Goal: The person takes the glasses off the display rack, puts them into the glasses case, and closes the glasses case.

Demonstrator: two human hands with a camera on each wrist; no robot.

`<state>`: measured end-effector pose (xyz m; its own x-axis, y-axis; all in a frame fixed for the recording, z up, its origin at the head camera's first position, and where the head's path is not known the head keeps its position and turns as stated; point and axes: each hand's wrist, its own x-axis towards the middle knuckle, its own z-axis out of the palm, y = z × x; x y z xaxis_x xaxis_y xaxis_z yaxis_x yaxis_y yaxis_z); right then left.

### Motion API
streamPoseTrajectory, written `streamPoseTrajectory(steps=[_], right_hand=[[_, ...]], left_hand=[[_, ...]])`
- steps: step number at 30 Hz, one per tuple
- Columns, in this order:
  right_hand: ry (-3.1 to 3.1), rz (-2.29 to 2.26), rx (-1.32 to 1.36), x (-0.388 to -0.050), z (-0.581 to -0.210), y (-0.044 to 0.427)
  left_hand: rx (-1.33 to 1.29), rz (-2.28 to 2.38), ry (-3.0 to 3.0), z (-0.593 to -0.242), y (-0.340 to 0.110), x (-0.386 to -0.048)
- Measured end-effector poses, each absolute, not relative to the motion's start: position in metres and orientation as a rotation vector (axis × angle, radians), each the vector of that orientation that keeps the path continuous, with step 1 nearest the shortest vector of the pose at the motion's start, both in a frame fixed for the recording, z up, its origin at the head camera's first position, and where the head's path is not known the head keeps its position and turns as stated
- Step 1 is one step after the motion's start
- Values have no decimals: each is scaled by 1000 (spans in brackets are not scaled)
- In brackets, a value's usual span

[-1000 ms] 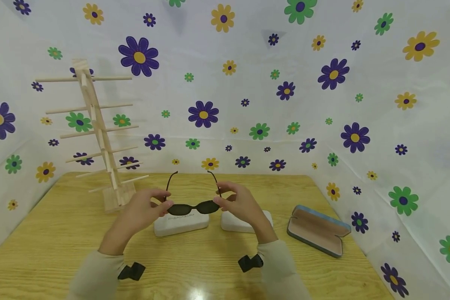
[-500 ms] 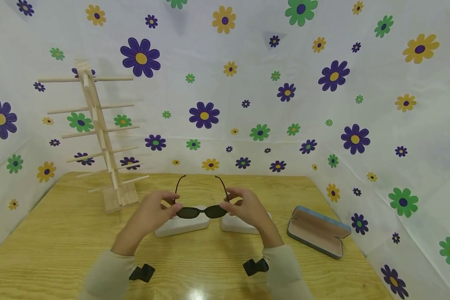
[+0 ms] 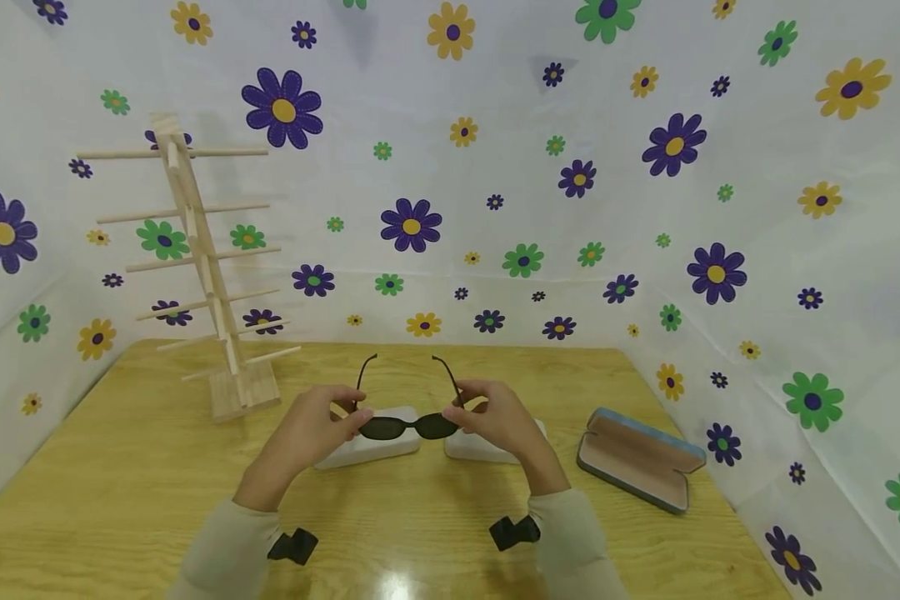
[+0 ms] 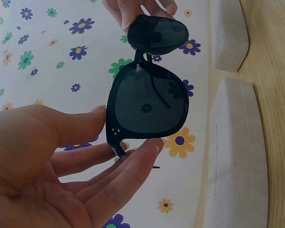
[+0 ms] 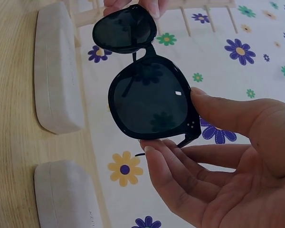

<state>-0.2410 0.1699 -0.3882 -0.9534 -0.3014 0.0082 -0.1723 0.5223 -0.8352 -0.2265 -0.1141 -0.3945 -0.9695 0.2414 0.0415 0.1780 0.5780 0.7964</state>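
Note:
Black sunglasses (image 3: 436,426) with dark lenses are held up above the table, temples unfolded and pointing away from the person. The left hand (image 3: 317,427) pinches their left hinge corner between thumb and fingers. At the opposite corner the right hand (image 3: 497,417) grips the frame the same way. In the left wrist view, the near lens (image 4: 147,102) shows three small metal dots by the hinge; the right wrist view has matching dots beside its lens (image 5: 149,97). Two closed white glasses cases (image 3: 378,450) stand behind and below, partly hidden by the hands and sunglasses.
A wooden rack (image 3: 208,271) with several pegs stands at the back left of the wooden table (image 3: 420,533). On the right lies an open glasses case (image 3: 640,461) with a blue-grey shell and pinkish lining. Flower-patterned cloth (image 3: 450,175) hangs behind and along the sides.
Both hands have shifted to the right and slightly down, carrying the sunglasses with them; most of this came in the first half second. The cases and the rack stay put.

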Motion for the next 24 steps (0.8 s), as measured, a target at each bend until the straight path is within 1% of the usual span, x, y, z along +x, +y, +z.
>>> streamPoseTrajectory(steps=[10,24], right_hand=[[2660,-1398,-395,-243,-392,167],[2752,-1390,-339,-240,-396,159]], left_hand=[[374,1347,2737,-393,-115,-229],[312,1291,2748,-393,-118,-227]])
